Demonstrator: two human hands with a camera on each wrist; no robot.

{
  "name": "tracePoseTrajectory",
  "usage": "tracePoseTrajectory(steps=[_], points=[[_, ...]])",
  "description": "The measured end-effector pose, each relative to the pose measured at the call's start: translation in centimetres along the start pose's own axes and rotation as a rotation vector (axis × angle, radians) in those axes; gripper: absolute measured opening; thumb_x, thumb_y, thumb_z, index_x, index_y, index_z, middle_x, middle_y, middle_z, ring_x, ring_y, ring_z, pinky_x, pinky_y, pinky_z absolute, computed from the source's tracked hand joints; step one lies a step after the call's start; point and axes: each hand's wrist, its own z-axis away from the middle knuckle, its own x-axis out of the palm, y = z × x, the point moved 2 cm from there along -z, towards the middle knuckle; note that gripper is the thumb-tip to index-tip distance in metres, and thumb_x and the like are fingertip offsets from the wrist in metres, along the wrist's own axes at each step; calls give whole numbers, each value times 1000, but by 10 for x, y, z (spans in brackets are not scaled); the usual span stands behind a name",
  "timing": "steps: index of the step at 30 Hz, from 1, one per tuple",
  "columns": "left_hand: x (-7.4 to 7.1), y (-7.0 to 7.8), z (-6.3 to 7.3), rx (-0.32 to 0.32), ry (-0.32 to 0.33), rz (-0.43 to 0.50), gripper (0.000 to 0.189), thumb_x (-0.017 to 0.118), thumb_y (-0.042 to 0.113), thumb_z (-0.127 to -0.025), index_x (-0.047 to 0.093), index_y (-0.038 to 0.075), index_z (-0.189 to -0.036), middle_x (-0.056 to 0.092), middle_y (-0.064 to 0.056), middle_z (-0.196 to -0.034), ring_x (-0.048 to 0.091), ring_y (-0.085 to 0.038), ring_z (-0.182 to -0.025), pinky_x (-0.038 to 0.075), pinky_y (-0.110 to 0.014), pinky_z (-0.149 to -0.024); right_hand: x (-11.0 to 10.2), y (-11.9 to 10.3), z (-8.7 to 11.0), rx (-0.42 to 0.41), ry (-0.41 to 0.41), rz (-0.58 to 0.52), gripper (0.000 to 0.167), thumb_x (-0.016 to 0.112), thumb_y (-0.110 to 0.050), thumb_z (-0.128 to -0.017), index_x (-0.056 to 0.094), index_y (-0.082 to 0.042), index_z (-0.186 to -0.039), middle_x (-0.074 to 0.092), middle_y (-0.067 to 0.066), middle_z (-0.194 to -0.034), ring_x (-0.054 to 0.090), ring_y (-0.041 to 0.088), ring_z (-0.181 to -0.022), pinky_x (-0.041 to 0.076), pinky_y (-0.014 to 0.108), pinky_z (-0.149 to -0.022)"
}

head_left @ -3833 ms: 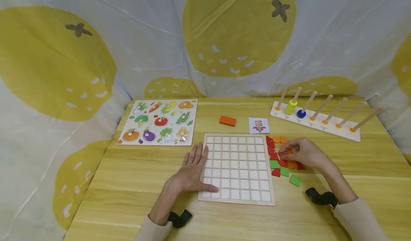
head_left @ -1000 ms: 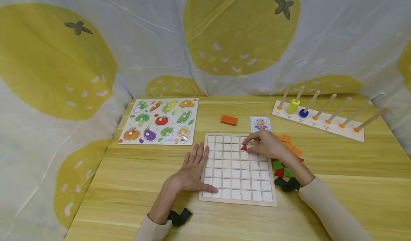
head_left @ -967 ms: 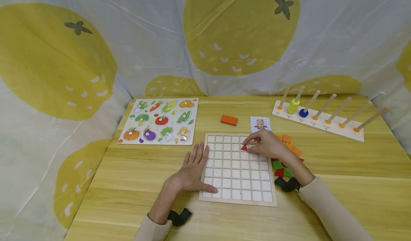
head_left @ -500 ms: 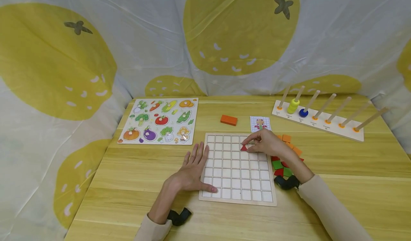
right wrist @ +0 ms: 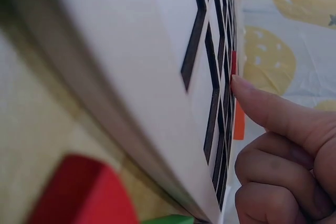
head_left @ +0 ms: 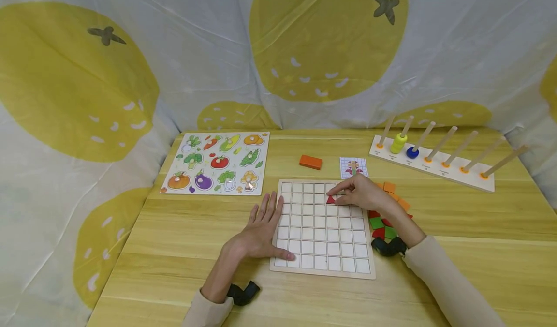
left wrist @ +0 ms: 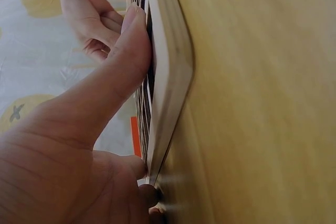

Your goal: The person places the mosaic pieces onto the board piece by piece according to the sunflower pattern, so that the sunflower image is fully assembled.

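A wooden grid board (head_left: 322,274) lies on the table in front of the person. Spread straight along its left side, the left hand (head_left: 256,235) rests with its thumb over the lower left squares; in the left wrist view that thumb (left wrist: 118,66) lies on the board's top face. The right hand (head_left: 361,194) reaches over the upper right part and pinches a small red triangular tile (head_left: 330,200) between thumb and forefinger, down at a square in the second row. From the right wrist, the thumb tip touches the red tile (right wrist: 233,64), while the other fingers are curled.
Right of the board lie loose orange (head_left: 389,187), green (head_left: 376,223) and red tiles, partly under the right forearm. Behind it are a pattern card (head_left: 346,163) and an orange block (head_left: 311,162). A vegetable puzzle (head_left: 230,187) stands back left, a peg rack (head_left: 435,169) back right.
The right hand has come left from the loose tiles onto the board, carrying the red triangular tile. Over the last second it has barely moved. The left hand has stayed in place.
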Motion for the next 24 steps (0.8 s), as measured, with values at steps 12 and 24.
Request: tracePoseTrajectory(steps=[12,24], points=[[0,0,0,-4,3,-4,142,86,60,-76,-10,6,-166,-22,-16,-172,-19,-35,-161,-2,-59,-131,0,1,0,15,16,-14,27,81,-8,-89,80,-5,-116,29,-7,-56,26,9,-52,25,25,-54],[0,0,1,-2,2,-5,141,86,60,-76,-10,6,-166,-22,-16,-172,-20,-35,-161,-2,-60,-131,-8,-5,10,49,71,-17,30,82,-13,-89,79,-6,-118,32,-6,-60,29,10,-57,28,25,-54]])
